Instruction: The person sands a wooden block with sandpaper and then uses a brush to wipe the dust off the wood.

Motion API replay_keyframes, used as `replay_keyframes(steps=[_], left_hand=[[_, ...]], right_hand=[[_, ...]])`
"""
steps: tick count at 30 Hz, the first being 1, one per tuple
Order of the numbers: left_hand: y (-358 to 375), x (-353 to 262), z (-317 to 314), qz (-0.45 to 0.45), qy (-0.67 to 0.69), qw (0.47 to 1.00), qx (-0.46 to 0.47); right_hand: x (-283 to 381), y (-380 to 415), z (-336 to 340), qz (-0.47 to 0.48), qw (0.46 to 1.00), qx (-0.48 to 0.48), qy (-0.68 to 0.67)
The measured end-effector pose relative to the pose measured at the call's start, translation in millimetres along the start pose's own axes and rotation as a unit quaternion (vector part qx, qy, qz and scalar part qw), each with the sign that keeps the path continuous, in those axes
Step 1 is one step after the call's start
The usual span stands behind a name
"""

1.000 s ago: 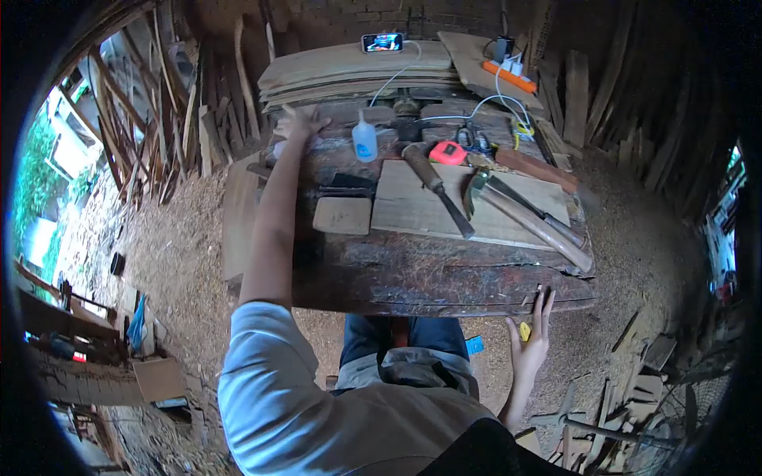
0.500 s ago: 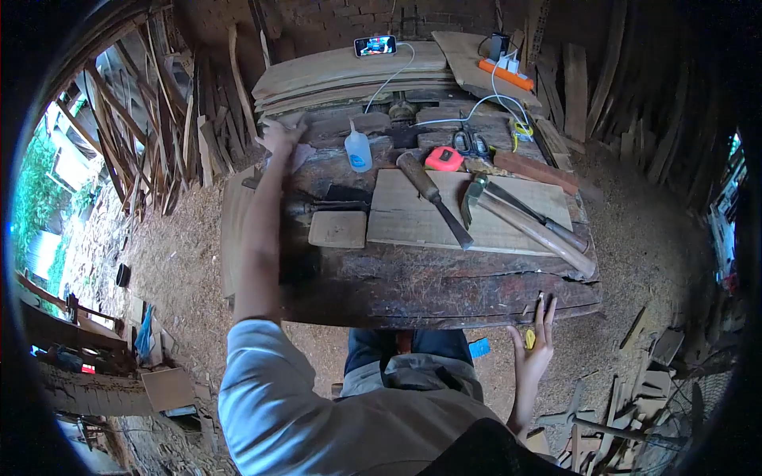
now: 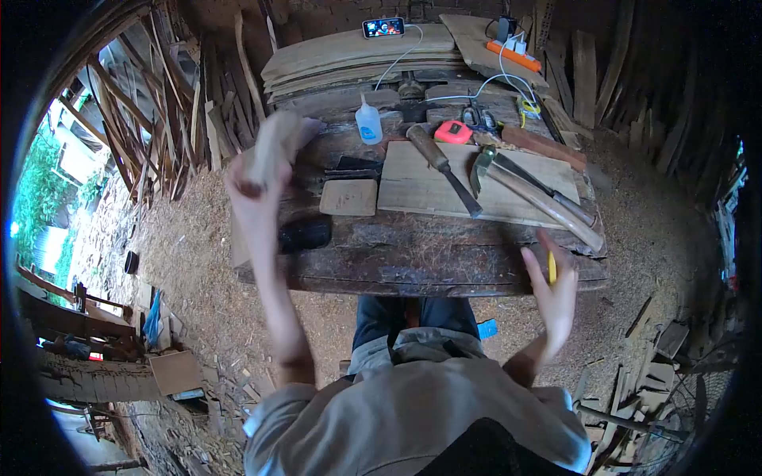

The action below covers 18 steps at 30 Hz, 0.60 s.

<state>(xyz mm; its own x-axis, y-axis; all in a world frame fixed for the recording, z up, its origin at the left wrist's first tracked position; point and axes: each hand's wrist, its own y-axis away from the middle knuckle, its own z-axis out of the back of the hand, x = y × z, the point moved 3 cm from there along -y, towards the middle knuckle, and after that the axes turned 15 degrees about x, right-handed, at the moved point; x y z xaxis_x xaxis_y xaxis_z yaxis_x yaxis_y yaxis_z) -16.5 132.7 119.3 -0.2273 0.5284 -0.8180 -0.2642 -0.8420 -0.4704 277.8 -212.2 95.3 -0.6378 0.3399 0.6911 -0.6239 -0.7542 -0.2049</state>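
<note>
My left hand (image 3: 252, 194) is raised over the bench's left end, closed around a pale piece of wood (image 3: 274, 147) smeared by motion. Near the front right edge, my right hand (image 3: 558, 289) has thumb and forefinger apart, with a slim yellow thing like a pencil (image 3: 552, 268) tucked in it. Closest to that hand lies a hammer (image 3: 540, 198) beside a wooden-handled tool (image 3: 583, 208). A chisel (image 3: 444, 170) rests across the wide pale board (image 3: 413, 190). Left of this board is a small wooden block (image 3: 349, 197), with a dark object (image 3: 305, 235) nearer the front.
On the worn bench (image 3: 429, 266) stand a glue bottle (image 3: 368, 123), a red tape measure (image 3: 453, 132), scissors (image 3: 480, 119) and a brown wood strip (image 3: 544, 148). Stacked planks (image 3: 357, 59) at the back carry a phone (image 3: 383, 28); an orange power strip (image 3: 512, 55) lies beside them.
My left hand has come up from the bench's far left, now with the piece of wood. My right hand has risen over the front edge. The view has shifted slightly.
</note>
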Motion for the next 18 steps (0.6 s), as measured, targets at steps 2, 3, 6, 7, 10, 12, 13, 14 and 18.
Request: replay_keyframes(steps=[2, 3, 6, 7, 10, 12, 13, 14, 18], left_hand=[[54, -24, -23, 0.086, 0.111, 0.990, -0.005], [69, -25, -40, 0.098, 0.189, 0.977, 0.001], [81, -22, -90, 0.095, 0.191, 0.975, 0.059], [86, -30, -102, 0.092, 0.276, 0.952, 0.095], [96, -35, -120, 0.126, 0.310, 0.913, 0.234], [103, -30, -128, 0.139, 0.342, 0.881, 0.294], [108, -27, -133, 0.165, 0.359, 0.850, 0.348], [114, -26, -137, 0.190, 0.373, 0.815, 0.400], [125, -30, -139, 0.257, 0.410, 0.723, 0.493]], right_hand=[[29, -16, -8, 0.049, 0.997, 0.040, -0.054], [44, -21, -14, 0.048, 0.994, 0.060, -0.079], [64, -34, -32, 0.094, 0.989, 0.090, -0.069], [68, -36, -36, 0.142, 0.985, 0.091, -0.037], [67, -38, -40, 0.112, 0.985, 0.126, -0.024], [57, -41, -42, 0.099, 0.985, 0.140, -0.014], [48, -44, -46, 0.150, 0.974, 0.167, -0.035], [41, -44, -48, 0.201, 0.958, 0.194, -0.054], [29, -35, -56, 0.152, 0.958, 0.225, -0.096]])
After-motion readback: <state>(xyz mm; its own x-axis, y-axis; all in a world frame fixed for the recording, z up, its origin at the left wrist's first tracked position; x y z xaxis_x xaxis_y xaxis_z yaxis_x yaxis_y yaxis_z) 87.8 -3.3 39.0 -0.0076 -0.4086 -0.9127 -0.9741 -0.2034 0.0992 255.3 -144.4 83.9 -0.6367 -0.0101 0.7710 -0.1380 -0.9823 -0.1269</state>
